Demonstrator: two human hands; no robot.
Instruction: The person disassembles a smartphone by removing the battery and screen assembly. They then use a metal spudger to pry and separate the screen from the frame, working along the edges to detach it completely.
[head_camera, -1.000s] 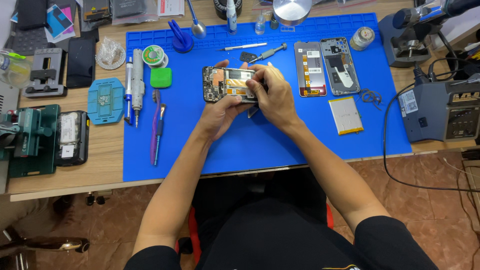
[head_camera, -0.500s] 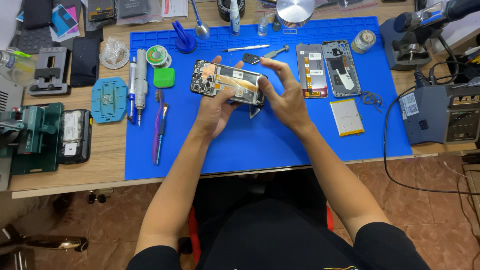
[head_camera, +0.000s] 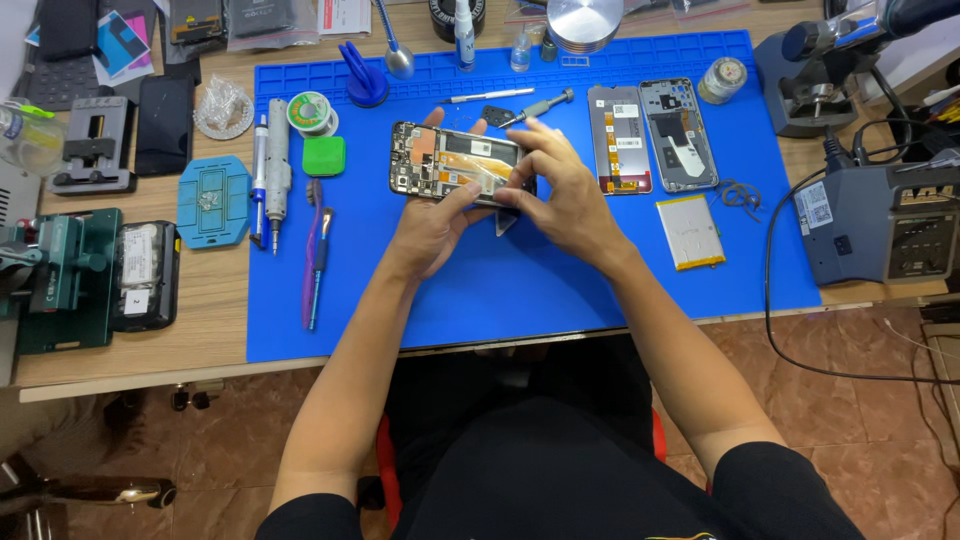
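Head view: both hands hold an opened phone (head_camera: 450, 160) just above the blue mat (head_camera: 560, 270), near its far edge. Left hand (head_camera: 430, 225) grips the phone's near edge from below, thumb on top. Right hand (head_camera: 560, 190) pinches its right end with curled fingers. Two more phone parts (head_camera: 650, 135) lie to the right, a battery (head_camera: 690, 232) nearer. Tweezers (head_camera: 316, 255) lie toward the mat's left edge.

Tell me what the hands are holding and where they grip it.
Both hands hold an opened phone above the blue mat: left hand underneath, right hand at its right end.
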